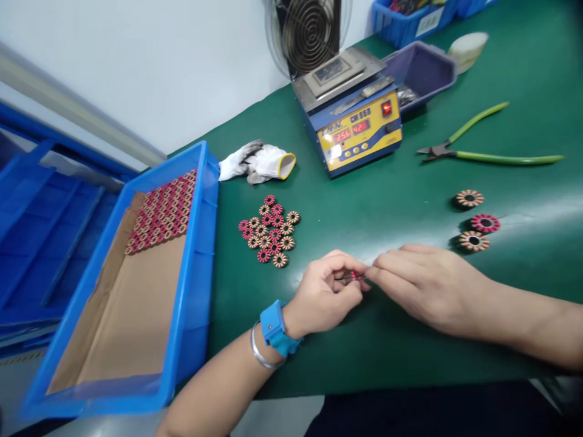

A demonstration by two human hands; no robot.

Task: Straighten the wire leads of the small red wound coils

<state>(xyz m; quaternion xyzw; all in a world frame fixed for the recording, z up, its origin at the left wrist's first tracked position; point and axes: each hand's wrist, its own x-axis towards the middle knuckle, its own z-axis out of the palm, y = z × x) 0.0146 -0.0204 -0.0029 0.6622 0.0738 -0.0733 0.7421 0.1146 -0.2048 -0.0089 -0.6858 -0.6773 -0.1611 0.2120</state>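
Between the fingers of my left hand [330, 291] is a small pink-wound toroidal coil [355, 276], mostly hidden by the fingertips. My right hand [423, 285] is closed in a pinch at the coil's right side; what its fingertips grip, perhaps a wire end, is too small to make out. To the right of my hands lie a pink coil [486, 223] and two copper-coloured coils [470, 198]. A loose group of pink and copper coils [274, 233] rests on the green table [387, 364] beyond my left hand.
A blue bin [191, 303] lined with cardboard holds rows of coils at left. White gloves [259, 162] lie beside it. Behind stand a solder pot [350, 115] with a lit display, a fan [312, 33] and a purple tray [423, 73]. Green-handled cutters [487, 152] lie at right.
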